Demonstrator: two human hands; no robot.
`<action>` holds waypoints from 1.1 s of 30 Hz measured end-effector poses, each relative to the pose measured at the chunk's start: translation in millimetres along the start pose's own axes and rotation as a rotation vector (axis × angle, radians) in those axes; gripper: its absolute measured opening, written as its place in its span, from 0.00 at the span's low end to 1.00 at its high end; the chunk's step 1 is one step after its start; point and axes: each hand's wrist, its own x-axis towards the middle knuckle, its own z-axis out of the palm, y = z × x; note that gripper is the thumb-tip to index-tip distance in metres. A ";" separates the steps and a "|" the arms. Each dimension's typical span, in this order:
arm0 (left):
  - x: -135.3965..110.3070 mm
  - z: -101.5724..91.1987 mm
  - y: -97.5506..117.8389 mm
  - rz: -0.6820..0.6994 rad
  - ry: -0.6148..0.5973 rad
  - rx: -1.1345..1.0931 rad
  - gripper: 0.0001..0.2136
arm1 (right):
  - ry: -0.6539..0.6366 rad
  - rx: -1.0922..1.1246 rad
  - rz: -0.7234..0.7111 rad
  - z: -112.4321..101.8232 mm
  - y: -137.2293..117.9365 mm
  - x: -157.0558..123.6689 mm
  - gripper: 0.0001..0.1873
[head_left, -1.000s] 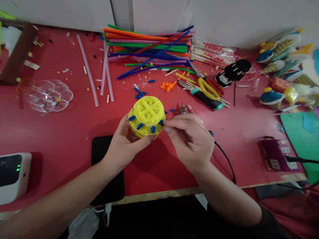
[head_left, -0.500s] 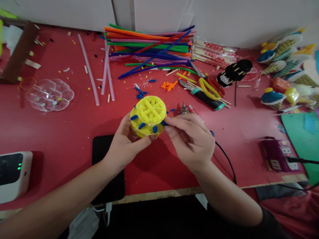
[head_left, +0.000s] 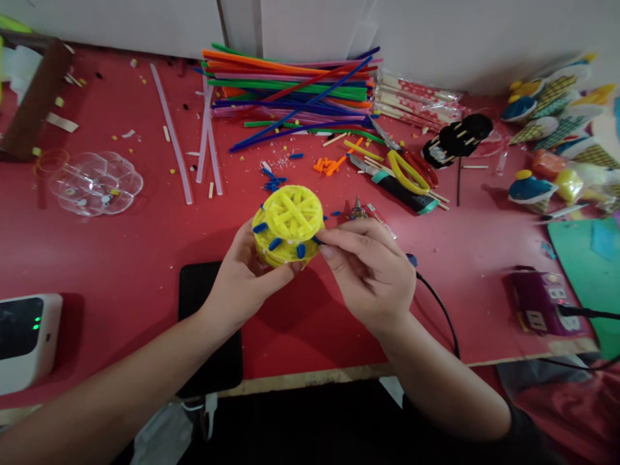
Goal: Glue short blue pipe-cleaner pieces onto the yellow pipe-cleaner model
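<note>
1. Black smartphone point(head_left: 216, 361) lies at the front edge of the red tabletop point(head_left: 145, 252).
2. White device point(head_left: 33, 355) shows two green lights point(head_left: 37, 323).
3. Clear lobed plastic tray point(head_left: 87, 169) contains small pieces point(head_left: 106, 201).
4. Purple box point(head_left: 537, 307) sits just beside a green mat point(head_left: 584, 258); black cable point(head_left: 593, 312) meets it.
5. Stuffed toys point(head_left: 531, 187) with cone-patterned bodies lie grouped at right.
6. Wrapped chopsticks point(head_left: 411, 100) rest near the rear wall point(head_left: 436, 39).

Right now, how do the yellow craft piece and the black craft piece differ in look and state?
The yellow craft piece is held in the left hand; the black craft piece sits on the table. The yellow one has blue stubs along its side; the black one shows pale sticks. Both have rounded parts.
</note>
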 end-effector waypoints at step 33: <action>-5.8 -0.6 4.2 0.016 -0.052 -0.028 0.28 | 0.060 -0.045 -0.091 -2.8 -6.7 -1.2 0.10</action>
